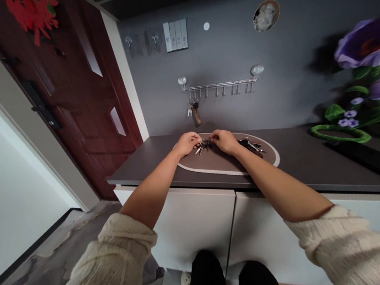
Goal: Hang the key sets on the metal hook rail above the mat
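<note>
On the table (295, 150), over the oval mat (209, 162): key bunch (205, 145), between both hands; hard to tell if resting or slightly lifted.
Left hand (189, 143): narrow grip, fingertips closed on the key bunch at its left side; best to keep this pinch steady and low.
Right hand (223, 141): fingertips drawn together beside the dark part; hard to tell if pinching or only touching. Better to press lightly, without pulling sideways.
Second bunch of keys (253, 145): on the mat, just beside the right wrist; careful not to sweep it with the forearm.
Hook rail (219, 84): on the wall behind, with hanging keys (193, 109) near its left end.
</note>
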A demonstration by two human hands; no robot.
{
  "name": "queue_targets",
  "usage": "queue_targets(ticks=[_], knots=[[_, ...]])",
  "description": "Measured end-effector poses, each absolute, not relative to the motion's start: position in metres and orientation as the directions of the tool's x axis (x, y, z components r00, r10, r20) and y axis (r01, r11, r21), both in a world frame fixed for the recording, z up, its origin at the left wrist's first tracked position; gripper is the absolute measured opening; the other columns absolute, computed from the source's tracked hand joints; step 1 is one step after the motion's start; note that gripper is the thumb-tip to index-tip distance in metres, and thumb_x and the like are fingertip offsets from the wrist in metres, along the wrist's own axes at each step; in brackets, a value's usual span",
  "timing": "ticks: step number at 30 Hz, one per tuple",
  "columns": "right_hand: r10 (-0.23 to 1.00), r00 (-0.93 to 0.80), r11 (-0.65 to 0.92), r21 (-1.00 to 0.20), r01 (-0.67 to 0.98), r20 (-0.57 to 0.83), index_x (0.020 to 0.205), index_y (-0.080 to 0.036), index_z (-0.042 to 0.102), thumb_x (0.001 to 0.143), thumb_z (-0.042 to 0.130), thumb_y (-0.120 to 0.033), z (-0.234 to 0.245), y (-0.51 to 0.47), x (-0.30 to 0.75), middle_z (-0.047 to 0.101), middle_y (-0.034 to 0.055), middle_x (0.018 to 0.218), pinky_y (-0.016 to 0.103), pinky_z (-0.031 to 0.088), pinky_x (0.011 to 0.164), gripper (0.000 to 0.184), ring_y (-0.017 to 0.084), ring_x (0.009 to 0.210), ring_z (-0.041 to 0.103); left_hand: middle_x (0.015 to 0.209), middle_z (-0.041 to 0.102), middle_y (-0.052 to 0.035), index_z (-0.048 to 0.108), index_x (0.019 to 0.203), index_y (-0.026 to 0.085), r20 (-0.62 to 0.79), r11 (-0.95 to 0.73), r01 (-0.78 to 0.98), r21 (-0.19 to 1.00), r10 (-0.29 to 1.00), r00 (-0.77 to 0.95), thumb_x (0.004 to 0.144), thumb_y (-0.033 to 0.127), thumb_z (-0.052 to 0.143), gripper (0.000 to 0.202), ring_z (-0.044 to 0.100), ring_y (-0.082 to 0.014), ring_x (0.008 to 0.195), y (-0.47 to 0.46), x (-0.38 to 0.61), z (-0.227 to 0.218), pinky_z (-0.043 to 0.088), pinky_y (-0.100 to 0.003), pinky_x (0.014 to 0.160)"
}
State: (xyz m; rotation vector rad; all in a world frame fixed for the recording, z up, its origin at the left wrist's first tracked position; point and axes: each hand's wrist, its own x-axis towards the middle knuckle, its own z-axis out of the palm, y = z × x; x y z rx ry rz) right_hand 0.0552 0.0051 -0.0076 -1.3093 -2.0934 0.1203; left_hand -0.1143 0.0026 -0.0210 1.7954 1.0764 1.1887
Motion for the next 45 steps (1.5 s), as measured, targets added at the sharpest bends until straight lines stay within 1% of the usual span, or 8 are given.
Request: queue_targets(ticks=[6, 12, 16, 23, 30, 37, 41, 45], knots=[[0.822, -0.265, 0.532, -0.512, 0.675, 0.505, 0.079, -0.018, 0.064, 0.071, 0.053, -0.02, -0.0072, 0.0027, 0.0536, 0.064, 0.0029, 0.077, 0.023, 0.038, 0.071, 0.013, 0.013, 0.071, 0.055, 0.061, 0.057, -0.0005, 0.05, 0.075, 0.009, 0.283, -0.301, 0.098, 0.949, 0.945, 0.162, 0.074, 0.015, 0.055, 0.007, 0.055, -0.0065, 0.056, -0.0029, -0.1122, -0.0148, 0.047, -0.026, 0.064], [0.816, -0.275, 0.578, -0.702, 0.416, 0.509, 0.078, -0.016, 0.062, 0.07, 0.054, -0.031, -0.0104, 0.0048, 0.0503, 0.063, 0.0022, 0.077, 0.022, 0.039, 0.068, 0.019, 0.011, 0.068, 0.053, 0.063, 0.057, 0.0, 0.05, 0.074, 0.009, 0.264, -0.259, -0.056, 0.964, 0.956, 0.127, 0.073, 0.016, 0.057, 0.01, 0.057, -0.0068, 0.061, -0.0037, -0.1125, -0.0128, 0.049, -0.032, 0.075], [0.819, -0.316, 0.567, -0.761, 0.315, 0.48, 0.08, -0.015, 0.062, 0.068, 0.056, -0.035, -0.012, 0.0066, 0.0485, 0.063, 0.0031, 0.078, 0.023, 0.04, 0.069, 0.024, 0.011, 0.069, 0.054, 0.066, 0.057, 0.0004, 0.051, 0.074, 0.009, 0.268, -0.256, -0.102, 0.961, 0.954, 0.132, 0.071, 0.016, 0.058, 0.011, 0.056, -0.006, 0.064, -0.0038, -0.1126, -0.0127, 0.048, -0.034, 0.079], [0.804, -0.348, 0.581, -0.761, 0.29, 0.481, 0.074, -0.015, 0.063, 0.067, 0.058, -0.035, -0.0119, 0.0064, 0.0489, 0.062, 0.002, 0.073, 0.024, 0.04, 0.068, 0.022, 0.01, 0.066, 0.053, 0.065, 0.055, 0.0024, 0.051, 0.075, 0.009, 0.267, -0.251, -0.115, 0.961, 0.951, 0.158, 0.071, 0.016, 0.058, 0.011, 0.056, -0.0056, 0.063, -0.0056, -0.1108, -0.0125, 0.048, -0.037, 0.081], [0.82, -0.333, 0.552, -0.796, 0.248, 0.465, 0.071, -0.015, 0.061, 0.066, 0.057, -0.034, -0.0112, 0.0057, 0.0489, 0.061, 0.001, 0.071, 0.022, 0.04, 0.067, 0.02, 0.01, 0.065, 0.052, 0.067, 0.056, 0.0015, 0.051, 0.075, 0.009, 0.279, -0.253, -0.156, 0.955, 0.945, 0.171, 0.067, 0.018, 0.062, 0.016, 0.057, -0.0069, 0.066, -0.0044, -0.1096, -0.015, 0.049, -0.036, 0.08], [0.803, -0.316, 0.583, -0.777, 0.239, 0.505, 0.07, -0.015, 0.058, 0.067, 0.055, -0.035, -0.0105, 0.0061, 0.052, 0.059, 0.0, 0.067, 0.021, 0.039, 0.063, 0.021, 0.009, 0.062, 0.05, 0.073, 0.058, -0.0008, 0.052, 0.078, 0.01, 0.297, -0.269, -0.183, 0.946, 0.943, 0.151, 0.067, 0.023, 0.063, 0.02, 0.058, -0.0077, 0.066, -0.0053, -0.1081, -0.0139, 0.049, -0.036, 0.078], [0.792, -0.27, 0.607, -0.756, 0.244, 0.548, 0.071, -0.014, 0.058, 0.067, 0.054, -0.036, -0.0082, 0.003, 0.0529, 0.058, 0.0003, 0.067, 0.022, 0.038, 0.062, 0.023, 0.01, 0.062, 0.049, 0.07, 0.057, -0.002, 0.052, 0.078, 0.01, 0.315, -0.306, -0.099, 0.947, 0.944, 0.098, 0.07, 0.026, 0.059, 0.019, 0.057, -0.0083, 0.062, -0.0024, -0.1077, -0.0137, 0.05, -0.029, 0.066], [0.791, -0.213, 0.611, -0.76, 0.222, 0.574, 0.072, -0.014, 0.057, 0.068, 0.053, -0.037, -0.0038, 0.0014, 0.0519, 0.057, 0.0008, 0.068, 0.023, 0.038, 0.063, 0.024, 0.01, 0.063, 0.049, 0.064, 0.056, -0.0019, 0.054, 0.079, 0.011, 0.382, -0.383, 0.119, 0.916, 0.924, 0.028, 0.074, 0.025, 0.052, 0.015, 0.055, -0.0085, 0.057, 0.0027, -0.1078, -0.0164, 0.045, -0.021, 0.053]])
